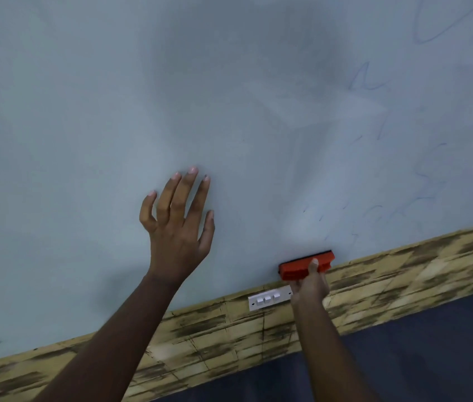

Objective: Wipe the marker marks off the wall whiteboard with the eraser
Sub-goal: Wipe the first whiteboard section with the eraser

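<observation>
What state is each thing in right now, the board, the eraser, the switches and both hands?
Whiteboard: mostly wiped on the left, faint blue marker marks remaining on the right.
Red eraser: held against the board's lower edge, gripped by the right hand.
Left hand: fingers spread and straight, over the board, holding nothing.
Switch plate: mounted on the wood-pattern strip below the board; switch positions too small to tell.
</observation>
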